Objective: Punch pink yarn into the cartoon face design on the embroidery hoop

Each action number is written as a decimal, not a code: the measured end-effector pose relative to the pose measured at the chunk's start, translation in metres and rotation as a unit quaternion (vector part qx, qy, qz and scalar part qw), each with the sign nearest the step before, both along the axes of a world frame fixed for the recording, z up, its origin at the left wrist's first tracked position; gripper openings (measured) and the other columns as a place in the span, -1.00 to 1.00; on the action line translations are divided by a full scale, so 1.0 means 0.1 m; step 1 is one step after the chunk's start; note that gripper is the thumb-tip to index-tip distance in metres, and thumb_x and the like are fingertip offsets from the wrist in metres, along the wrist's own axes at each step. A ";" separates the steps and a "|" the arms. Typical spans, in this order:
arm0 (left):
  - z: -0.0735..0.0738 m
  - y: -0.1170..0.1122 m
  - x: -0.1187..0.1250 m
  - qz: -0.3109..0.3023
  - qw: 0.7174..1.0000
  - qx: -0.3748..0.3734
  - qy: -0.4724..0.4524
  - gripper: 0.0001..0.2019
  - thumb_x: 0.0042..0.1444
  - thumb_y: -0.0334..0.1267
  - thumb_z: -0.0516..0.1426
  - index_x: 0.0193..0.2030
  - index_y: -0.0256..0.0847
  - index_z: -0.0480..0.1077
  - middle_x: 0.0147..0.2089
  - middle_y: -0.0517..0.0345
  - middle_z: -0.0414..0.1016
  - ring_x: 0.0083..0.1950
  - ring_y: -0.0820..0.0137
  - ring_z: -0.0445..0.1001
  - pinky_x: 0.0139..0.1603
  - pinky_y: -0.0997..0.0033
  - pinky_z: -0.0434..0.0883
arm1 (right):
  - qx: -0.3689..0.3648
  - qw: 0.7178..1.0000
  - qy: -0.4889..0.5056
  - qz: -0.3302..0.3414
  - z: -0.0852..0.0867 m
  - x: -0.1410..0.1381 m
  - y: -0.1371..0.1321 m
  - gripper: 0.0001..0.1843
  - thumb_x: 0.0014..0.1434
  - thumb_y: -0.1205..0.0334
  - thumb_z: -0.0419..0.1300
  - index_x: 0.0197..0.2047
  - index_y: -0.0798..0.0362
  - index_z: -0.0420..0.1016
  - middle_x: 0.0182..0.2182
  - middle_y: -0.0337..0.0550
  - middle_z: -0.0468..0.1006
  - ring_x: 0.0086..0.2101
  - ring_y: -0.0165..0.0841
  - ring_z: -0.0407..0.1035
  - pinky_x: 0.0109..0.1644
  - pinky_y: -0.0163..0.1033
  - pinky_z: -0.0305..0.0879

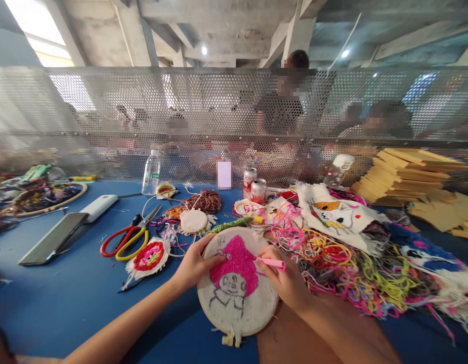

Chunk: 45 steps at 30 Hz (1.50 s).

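Observation:
My left hand (195,264) grips the upper left edge of a round embroidery hoop (238,283), its thumb lying over the white cloth. A cartoon figure is outlined on the cloth, and its hood is filled with bright pink yarn loops (241,260). My right hand (289,280) is closed around a pink punch needle (273,264) at the hoop's right side. The needle's tip is hidden by my fingers, so I cannot tell whether it is in the cloth. The hoop's screw clamp (232,338) points toward me.
Scissors (133,235) with red and yellow handles lie left of the hoop beside a round yarn patch (148,257). Tangled yarn (328,258) covers the right side. Farther back stand a bottle (151,172), drink cans (258,190) and stacked yellow-brown pieces (400,177), before a perforated metal screen (214,101).

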<state>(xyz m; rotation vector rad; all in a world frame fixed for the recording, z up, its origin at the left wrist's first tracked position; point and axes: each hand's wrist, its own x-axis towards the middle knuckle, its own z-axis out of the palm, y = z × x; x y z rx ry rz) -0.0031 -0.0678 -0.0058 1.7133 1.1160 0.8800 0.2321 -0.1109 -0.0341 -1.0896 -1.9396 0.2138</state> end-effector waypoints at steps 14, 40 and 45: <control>0.00 -0.01 0.01 0.012 1.000 -0.005 0.009 -0.51 -0.10 -0.15 0.23 0.01 -0.24 0.34 -0.12 0.12 0.50 -0.10 0.23 0.44 -0.08 0.34 0.40 | -0.012 1.000 0.009 -0.011 -0.05 0.02 0.00 -0.89 0.27 0.22 -0.04 -0.24 -0.01 0.28 -0.39 -0.18 0.46 -0.40 -0.35 0.40 -0.30 -0.27 0.31; -0.02 0.02 0.01 0.000 0.999 0.014 0.031 -0.52 -0.08 -0.15 0.22 0.01 -0.25 0.33 -0.13 0.14 0.49 -0.13 0.28 0.43 -0.08 0.36 0.39 | 0.049 0.995 0.087 0.013 -0.14 0.08 0.01 -0.86 0.26 0.33 -0.11 -0.23 -0.08 0.20 -0.41 -0.09 0.41 -0.37 -0.24 0.41 -0.28 -0.10 0.35; 0.02 -0.01 0.02 0.000 1.000 0.010 0.021 -0.52 -0.08 -0.15 0.22 0.00 -0.25 0.33 -0.13 0.14 0.49 -0.12 0.28 0.43 -0.09 0.38 0.40 | 0.052 0.997 0.050 0.027 -0.08 0.07 0.00 -0.88 0.27 0.31 -0.08 -0.24 -0.04 0.24 -0.40 -0.10 0.43 -0.35 -0.29 0.41 -0.26 -0.18 0.36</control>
